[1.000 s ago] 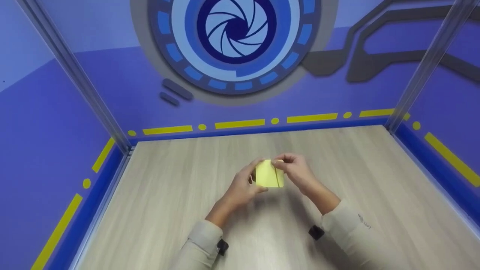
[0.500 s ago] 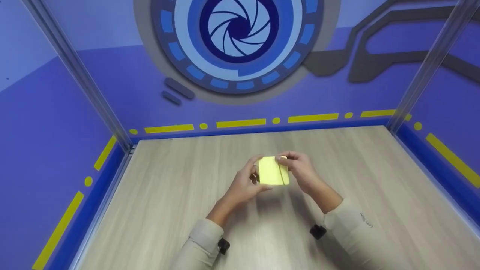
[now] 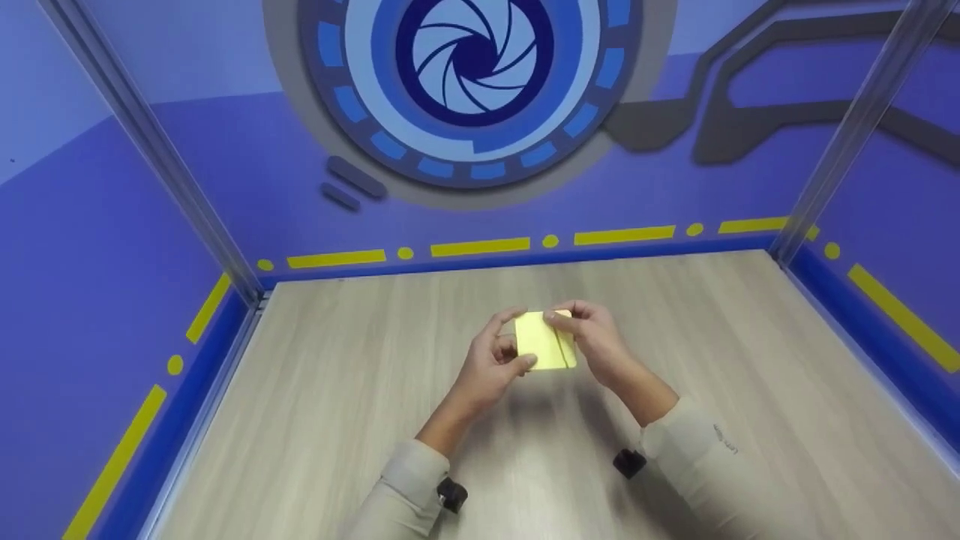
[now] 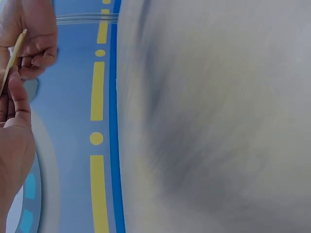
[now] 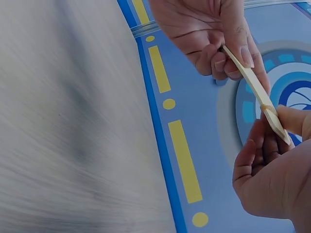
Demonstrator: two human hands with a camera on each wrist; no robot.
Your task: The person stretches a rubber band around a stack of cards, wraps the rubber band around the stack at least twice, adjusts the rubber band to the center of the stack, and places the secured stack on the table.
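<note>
A small, thin, yellow notebook (image 3: 538, 339) with a narrow elastic band (image 3: 562, 348) along its right side is held up above the table. My left hand (image 3: 480, 369) grips its left side, with the thumb on the face near the lower corner and the index finger at the top corner. At the upper right, my right hand (image 3: 606, 346) pinches it, the thumb lying beside the band. Seen edge-on in the right wrist view, the notebook (image 5: 252, 83) is slim, and the band (image 5: 266, 108) wraps around it. Its back is hidden from the head view.
A wood-grain table (image 3: 345, 390) lies beneath both hands. Blue printed panels (image 3: 225, 165) with yellow markings stand at the back and sides, joined by metal posts (image 3: 847, 142) at the corners. Black wrist cameras (image 3: 630, 463) sit under the sleeves.
My left thumb has moved from the notebook's bottom edge up onto its face. Over the second the notebook has risen slightly; the right hand keeps its pinch near the band.
</note>
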